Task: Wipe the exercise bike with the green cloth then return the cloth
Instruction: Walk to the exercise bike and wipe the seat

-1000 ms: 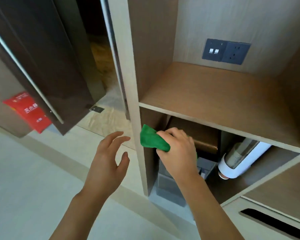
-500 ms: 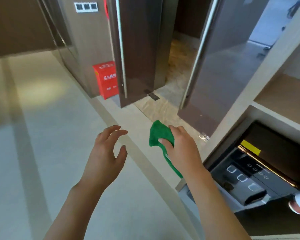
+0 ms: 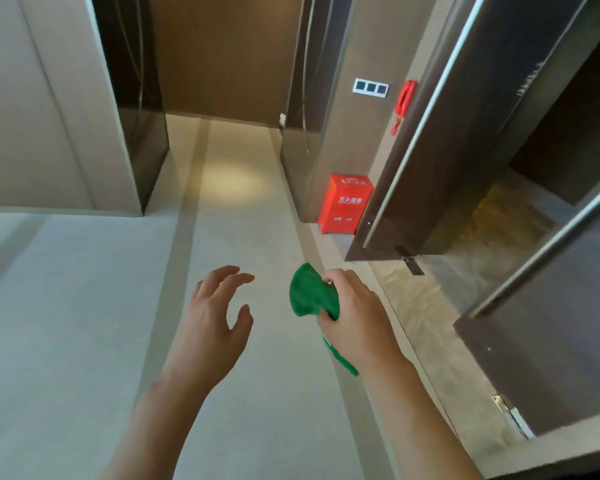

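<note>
Over pale carpet [image 3: 84, 306], red box [image 3: 343, 204] beside open doors [image 3: 465, 150]

The bunched terry cloth [image 3: 310, 294] is plain bright green. The boxy metal cabinet [image 3: 344, 204] is red with white lettering. Pale grey carpeted floor [image 3: 84, 306] carries darker beige stripes. Tall glossy doors [image 3: 465, 133] are dark brown.
</note>
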The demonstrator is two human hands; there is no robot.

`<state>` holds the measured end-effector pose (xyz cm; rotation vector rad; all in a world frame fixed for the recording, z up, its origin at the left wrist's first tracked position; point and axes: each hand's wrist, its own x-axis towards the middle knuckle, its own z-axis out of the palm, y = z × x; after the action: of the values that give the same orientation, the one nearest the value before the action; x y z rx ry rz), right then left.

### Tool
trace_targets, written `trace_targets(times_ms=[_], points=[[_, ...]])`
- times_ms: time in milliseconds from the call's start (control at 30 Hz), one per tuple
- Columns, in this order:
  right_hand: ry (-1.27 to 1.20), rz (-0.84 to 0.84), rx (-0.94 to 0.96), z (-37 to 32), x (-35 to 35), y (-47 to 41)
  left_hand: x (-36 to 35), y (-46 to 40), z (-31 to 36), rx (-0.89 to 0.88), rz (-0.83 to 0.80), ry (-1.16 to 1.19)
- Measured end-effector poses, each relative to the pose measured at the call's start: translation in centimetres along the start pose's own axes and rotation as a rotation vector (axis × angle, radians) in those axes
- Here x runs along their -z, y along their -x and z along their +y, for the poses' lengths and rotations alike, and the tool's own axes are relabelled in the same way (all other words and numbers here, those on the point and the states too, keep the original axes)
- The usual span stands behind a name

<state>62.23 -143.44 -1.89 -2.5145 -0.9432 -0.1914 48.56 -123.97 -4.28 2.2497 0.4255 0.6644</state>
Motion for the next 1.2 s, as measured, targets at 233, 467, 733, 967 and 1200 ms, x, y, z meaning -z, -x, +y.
trace_targets(times_ms=[233,467,733,967,1200], points=[[0.073,-0.104,0.284,-7.7,-4.4,-5.3,6.1,1.0,-5.0,0.129,0.16,-0.067],[0.005,-0.14,0.472,-12.4,-8.9,-10.6,9.7,-0.1,-8.2,0.221,0.276,-0.183],[-0.101,-0.198,0.614,-15.2,-14.5,-19.5,12.1,-5.5,-11.9,0.345,0.304,-0.375],[-0.215,-0.265,0.725,-16.7,-18.0,-27.3,12.6,-9.0,-13.9,0.498,0.398,-0.515],[-0.385,-0.356,0.838,-21.3,-21.2,-30.9,14.4,-7.9,-14.6,0.663,0.455,-0.714]])
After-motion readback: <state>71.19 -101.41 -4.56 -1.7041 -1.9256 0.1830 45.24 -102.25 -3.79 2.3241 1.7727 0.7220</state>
